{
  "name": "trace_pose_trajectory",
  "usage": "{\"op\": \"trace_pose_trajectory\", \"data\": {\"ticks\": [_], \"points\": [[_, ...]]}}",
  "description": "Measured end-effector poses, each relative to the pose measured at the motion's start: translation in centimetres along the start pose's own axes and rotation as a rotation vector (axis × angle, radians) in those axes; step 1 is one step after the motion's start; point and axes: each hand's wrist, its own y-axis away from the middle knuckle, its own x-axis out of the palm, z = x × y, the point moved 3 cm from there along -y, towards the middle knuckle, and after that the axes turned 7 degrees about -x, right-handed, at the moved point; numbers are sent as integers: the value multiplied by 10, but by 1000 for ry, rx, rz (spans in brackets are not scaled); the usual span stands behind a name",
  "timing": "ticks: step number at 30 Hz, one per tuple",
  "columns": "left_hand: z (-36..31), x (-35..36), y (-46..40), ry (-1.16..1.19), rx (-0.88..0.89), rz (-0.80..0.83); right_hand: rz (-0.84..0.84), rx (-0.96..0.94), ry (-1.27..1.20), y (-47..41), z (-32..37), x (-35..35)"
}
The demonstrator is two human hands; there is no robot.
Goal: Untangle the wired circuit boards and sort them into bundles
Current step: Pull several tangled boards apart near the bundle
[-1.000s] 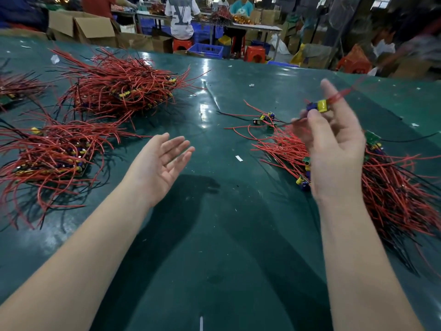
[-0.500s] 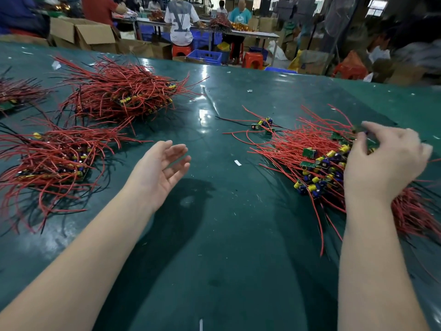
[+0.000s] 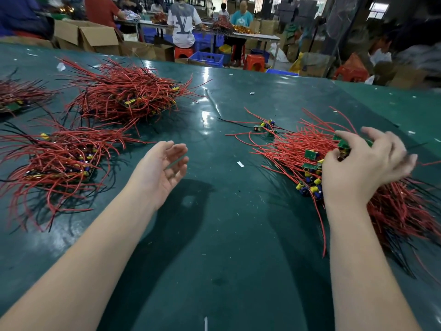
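Note:
A tangled heap of red-wired circuit boards [image 3: 296,151] lies on the right of the green table [image 3: 226,235]. My right hand [image 3: 365,168] is on top of this heap, its fingers curled round a small green board [image 3: 342,143] among the wires. Palm up, my left hand [image 3: 162,170] hovers over the table's middle with relaxed fingers, holding nothing. Sorted bundles of red wires with boards lie at the left [image 3: 59,161] and the back left [image 3: 126,99]. One loose board with wires [image 3: 266,126] lies just beyond the heap.
A third bundle [image 3: 16,96] shows at the far left edge. Small white scraps [image 3: 240,164] dot the table. Beyond the table's far edge are cardboard boxes [image 3: 95,37], blue crates [image 3: 207,58], red stools and several seated people at another table.
My right hand dropped from holding a board up in the air down onto the right heap and now grips a green board there. My left hand stayed about where it was.

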Motion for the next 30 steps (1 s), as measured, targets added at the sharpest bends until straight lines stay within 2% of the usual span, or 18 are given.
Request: {"op": "trace_pose_trajectory", "data": {"ticks": [2,4,6,8,9,11,13,15,18,23,27,30], "points": [[0,-1,-2,-40,20,-18,-18,-71,-49,3,10,1],[-6,-4,-3,-162,121,-72,-23,-159,-106,9,25,3],[-19,-14,-5,-486,371,-216,-7,-257,-167,17,39,9],[-33,-28,-2,-912,625,-480,51,-359,-270,26,51,15],[-39,-35,-1,-1080,685,-622,98,-399,-325,30,56,18],[-44,-50,-5,-1267,635,-814,195,-441,-405,37,62,25],[-45,-60,-10,-1375,475,-901,265,-461,-445,43,65,29],[-46,-69,-13,-1452,366,-936,324,-470,-465,47,66,32],[-49,-77,-15,-1562,343,-956,401,-457,-468,49,64,37],[-59,-83,-15,-1501,454,-1011,482,-429,-488,53,63,39],[-60,-79,-8,-1343,594,-931,512,-403,-506,53,63,38],[-57,-69,-6,-1314,635,-871,525,-394,-512,54,65,39]]}}
